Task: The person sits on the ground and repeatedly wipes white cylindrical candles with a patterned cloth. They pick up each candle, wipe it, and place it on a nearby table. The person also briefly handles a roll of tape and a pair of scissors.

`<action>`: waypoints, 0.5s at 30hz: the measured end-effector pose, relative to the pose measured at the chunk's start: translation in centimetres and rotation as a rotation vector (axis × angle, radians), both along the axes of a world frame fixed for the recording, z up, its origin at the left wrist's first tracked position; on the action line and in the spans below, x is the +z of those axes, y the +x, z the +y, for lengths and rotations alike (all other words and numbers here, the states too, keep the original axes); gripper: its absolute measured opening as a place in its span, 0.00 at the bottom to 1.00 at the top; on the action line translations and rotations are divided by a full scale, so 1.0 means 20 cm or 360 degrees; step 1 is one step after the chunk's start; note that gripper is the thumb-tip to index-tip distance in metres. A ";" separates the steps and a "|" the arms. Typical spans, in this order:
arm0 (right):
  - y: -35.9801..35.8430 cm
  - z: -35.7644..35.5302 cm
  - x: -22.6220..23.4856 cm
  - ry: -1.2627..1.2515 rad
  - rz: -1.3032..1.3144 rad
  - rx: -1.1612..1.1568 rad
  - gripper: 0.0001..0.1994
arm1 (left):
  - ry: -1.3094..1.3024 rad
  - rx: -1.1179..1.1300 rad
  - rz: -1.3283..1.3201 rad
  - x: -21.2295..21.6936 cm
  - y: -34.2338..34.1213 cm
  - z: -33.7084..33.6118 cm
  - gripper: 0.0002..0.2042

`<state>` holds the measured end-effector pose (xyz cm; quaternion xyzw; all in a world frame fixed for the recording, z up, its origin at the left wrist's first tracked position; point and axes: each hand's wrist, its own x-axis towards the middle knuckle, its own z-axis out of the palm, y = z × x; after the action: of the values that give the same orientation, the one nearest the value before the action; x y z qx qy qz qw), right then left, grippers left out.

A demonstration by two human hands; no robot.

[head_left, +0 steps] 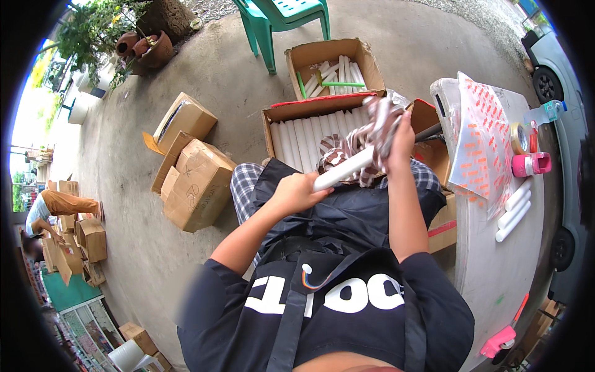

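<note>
My left hand is closed round the lower end of a white candle, which slants up to the right above my lap. A brown and white patterned cloth is bunched round the candle's upper part. My right hand grips that cloth, slightly blurred; its fingers are partly hidden by the folds. Just beyond my knees stands a cardboard box with a red edge, holding several white candles in a row. Some of the cloth hangs over the box's near side.
Behind it, another cardboard box contains white and green candles. A white table at my right bears patterned paper, tape, three candles and a pink tape dispenser. Cartons stand at left; a person bends over boxes farther off.
</note>
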<state>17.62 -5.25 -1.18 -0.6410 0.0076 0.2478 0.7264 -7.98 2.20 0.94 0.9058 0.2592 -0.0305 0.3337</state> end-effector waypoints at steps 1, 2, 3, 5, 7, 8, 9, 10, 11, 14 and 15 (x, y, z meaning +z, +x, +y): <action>0.06 0.00 0.02 0.0530 0.0500 0.0049 0.18 | -0.0288 0.0163 -0.0058 -0.01 0.01 0.00 0.20; 0.06 0.00 0.01 0.0669 0.0155 0.0246 0.16 | -0.0577 0.0326 -0.0114 -0.01 0.01 0.00 0.19; 0.05 0.01 0.00 0.0800 -0.0195 0.0441 0.17 | -0.0866 0.0488 -0.0169 -0.01 0.02 0.00 0.19; 0.00 0.03 0.03 0.1428 -0.0064 0.0652 0.20 | -0.1301 0.0874 -0.0470 -0.05 0.05 0.03 0.14; -0.16 0.02 0.05 0.1360 0.0554 0.0640 0.20 | -0.1231 0.1019 -0.0628 -0.06 0.08 0.08 0.11; -0.30 0.02 0.07 0.1320 0.0862 0.0632 0.21 | -0.1083 0.1016 -0.0638 -0.10 0.10 0.09 0.11; -0.45 0.03 0.03 0.1148 0.0768 0.0670 0.19 | -0.0776 0.0854 -0.0660 -0.17 0.11 0.08 0.10; -0.60 0.03 -0.02 0.0974 0.0677 0.0710 0.18 | -0.0472 0.0683 -0.0680 -0.26 0.11 0.05 0.09; -0.71 0.04 -0.14 0.0671 0.0205 0.0795 0.16 | -0.0351 0.0713 -0.0597 -0.22 0.12 -0.01 0.09; -0.66 0.05 0.05 0.0599 0.0450 0.0566 0.07 | -0.0089 0.0540 -0.0284 -0.11 0.15 -0.10 0.11; -0.61 0.07 0.02 0.0618 0.0500 0.0512 0.05 | -0.0126 0.0514 -0.0333 -0.05 0.14 -0.12 0.11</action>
<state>5.33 -3.84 -0.80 -0.4367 -0.0294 0.4528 0.7768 -5.26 -0.27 -0.10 0.8369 0.3638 0.1075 0.3946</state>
